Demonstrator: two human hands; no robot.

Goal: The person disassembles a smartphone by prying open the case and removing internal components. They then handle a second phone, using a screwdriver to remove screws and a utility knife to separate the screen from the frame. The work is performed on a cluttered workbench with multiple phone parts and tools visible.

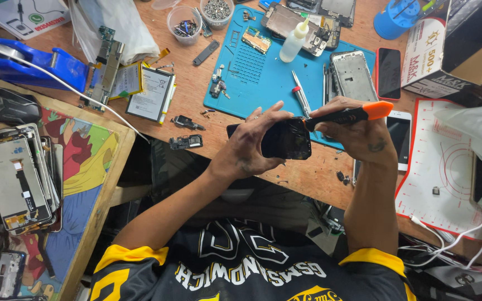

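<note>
The phone [285, 138], a dark one with its back off, is held up above the front edge of the tabletop [302, 175], just in front of the blue work mat [252, 72]. The left hand [252, 146] wraps it from the left side, fingers curled over its top edge and thumb underneath, a closed grip on the body. The right hand [358, 131] is closed round a screwdriver [344, 116] with a black shaft and an orange end cap; its tip meets the phone at the upper right corner.

As a judgement, the work is in its middle: the phone looks opened already, with loose parts, a battery [153, 93] and small pots of screws [185, 22] lying about the tabletop, while the tool is at the body and screws or parts seem left to deal with. Whether it is being taken apart or put together cannot be told.

The phone's long axis runs roughly left to right across the view, tilted slightly, its open face turned up toward the camera. The screwdriver lies almost along the same line, orange end pointing right and a little away from the person.
</note>
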